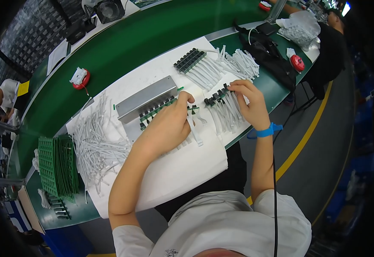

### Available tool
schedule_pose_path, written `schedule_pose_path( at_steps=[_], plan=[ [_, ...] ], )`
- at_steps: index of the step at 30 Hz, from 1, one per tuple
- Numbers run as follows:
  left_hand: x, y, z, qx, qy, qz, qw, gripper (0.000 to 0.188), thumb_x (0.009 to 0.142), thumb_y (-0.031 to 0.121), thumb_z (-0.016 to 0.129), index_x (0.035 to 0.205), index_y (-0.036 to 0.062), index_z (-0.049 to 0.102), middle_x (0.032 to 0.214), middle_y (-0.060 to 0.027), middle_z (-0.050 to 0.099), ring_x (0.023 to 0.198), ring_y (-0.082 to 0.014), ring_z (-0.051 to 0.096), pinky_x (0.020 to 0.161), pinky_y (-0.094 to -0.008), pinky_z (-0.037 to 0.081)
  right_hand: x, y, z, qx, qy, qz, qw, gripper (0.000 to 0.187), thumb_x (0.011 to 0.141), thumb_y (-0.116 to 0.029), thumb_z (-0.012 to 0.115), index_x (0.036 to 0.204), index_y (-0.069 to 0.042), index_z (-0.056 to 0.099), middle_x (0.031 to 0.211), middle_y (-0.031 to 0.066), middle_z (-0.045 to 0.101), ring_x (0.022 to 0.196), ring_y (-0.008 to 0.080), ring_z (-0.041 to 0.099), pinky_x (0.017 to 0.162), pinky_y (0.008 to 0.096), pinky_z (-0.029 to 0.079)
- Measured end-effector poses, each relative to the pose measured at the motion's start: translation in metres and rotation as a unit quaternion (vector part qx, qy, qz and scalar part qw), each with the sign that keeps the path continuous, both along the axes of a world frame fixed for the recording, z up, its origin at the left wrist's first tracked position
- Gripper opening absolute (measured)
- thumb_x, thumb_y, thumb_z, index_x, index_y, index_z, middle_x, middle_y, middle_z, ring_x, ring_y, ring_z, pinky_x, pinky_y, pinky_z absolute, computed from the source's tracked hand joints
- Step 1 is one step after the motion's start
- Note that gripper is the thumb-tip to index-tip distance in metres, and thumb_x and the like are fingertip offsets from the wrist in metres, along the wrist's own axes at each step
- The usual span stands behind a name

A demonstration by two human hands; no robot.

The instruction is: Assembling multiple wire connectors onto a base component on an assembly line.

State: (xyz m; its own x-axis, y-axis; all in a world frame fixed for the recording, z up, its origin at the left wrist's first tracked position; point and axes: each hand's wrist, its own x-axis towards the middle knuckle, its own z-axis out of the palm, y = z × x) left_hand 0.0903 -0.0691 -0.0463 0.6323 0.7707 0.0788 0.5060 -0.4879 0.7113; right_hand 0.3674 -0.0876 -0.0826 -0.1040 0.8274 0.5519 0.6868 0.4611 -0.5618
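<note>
A silver metal fixture [148, 98] lies on the white work sheet, and a green circuit board strip [152, 112] with black connectors runs along its near side. My left hand [169, 126] rests across the strip with its fingers bent and closed; what lies between them is hidden. A white cable [198, 135] hangs beside those fingers. To the right, my right hand [253, 107], with a blue band at the wrist, has its fingertips closed on a black connector [226, 87] at the end of a row. White cables [227, 113] trail from that row toward me.
A connector block [190, 61] with white cables sits behind the row. Loose white cables [97, 137] cover the sheet's left side. Stacked green boards [56, 165] stand farther left. A black bag [270, 58] and a red round object [297, 63] lie right; a black cord hangs over my right arm.
</note>
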Motion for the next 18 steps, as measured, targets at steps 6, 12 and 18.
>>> schedule_pose_path(
  at_steps=[6, 12, 18],
  plan=[
    [-0.001, 0.002, 0.006, 0.011, -0.037, -0.057, 0.998, 0.035, 0.090, 0.001, 0.052, 0.125, 0.0032, 0.045, 0.089, -0.0241, 0.061, 0.080, -0.0387, 0.062, 0.075, -0.0462, 0.046, -0.011, -0.013, -0.007, 0.043, 0.071, -0.059, 0.995, 0.020, 0.087, 0.010, 0.061, 0.101, -0.001, 0.071, 0.100, 0.0123, 0.068, 0.090, 0.0251, 0.068, 0.079, 0.0310, 0.053],
    [0.011, -0.003, 0.006, -0.115, -0.126, -0.059, 0.984, 0.032, 0.094, 0.001, 0.052, 0.125, 0.0008, 0.046, 0.109, -0.0184, 0.063, 0.101, -0.0304, 0.064, 0.090, -0.0385, 0.048, -0.055, -0.046, 0.003, -0.047, 0.178, 0.037, 0.982, 0.025, 0.087, 0.002, 0.068, 0.112, 0.002, 0.068, 0.089, 0.0106, 0.068, 0.080, 0.0179, 0.066, 0.074, 0.0280, 0.053],
    [0.016, -0.005, -0.003, -0.113, -0.172, -0.112, 0.972, 0.043, 0.095, -0.002, 0.051, 0.136, -0.0001, 0.037, 0.121, -0.0197, 0.060, 0.116, -0.0287, 0.059, 0.103, -0.0338, 0.043, -0.070, -0.049, -0.001, -0.108, 0.310, 0.041, 0.944, 0.033, 0.088, 0.000, 0.070, 0.119, 0.002, 0.063, 0.083, 0.0075, 0.072, 0.073, 0.0124, 0.069, 0.067, 0.0243, 0.054]
  ],
)
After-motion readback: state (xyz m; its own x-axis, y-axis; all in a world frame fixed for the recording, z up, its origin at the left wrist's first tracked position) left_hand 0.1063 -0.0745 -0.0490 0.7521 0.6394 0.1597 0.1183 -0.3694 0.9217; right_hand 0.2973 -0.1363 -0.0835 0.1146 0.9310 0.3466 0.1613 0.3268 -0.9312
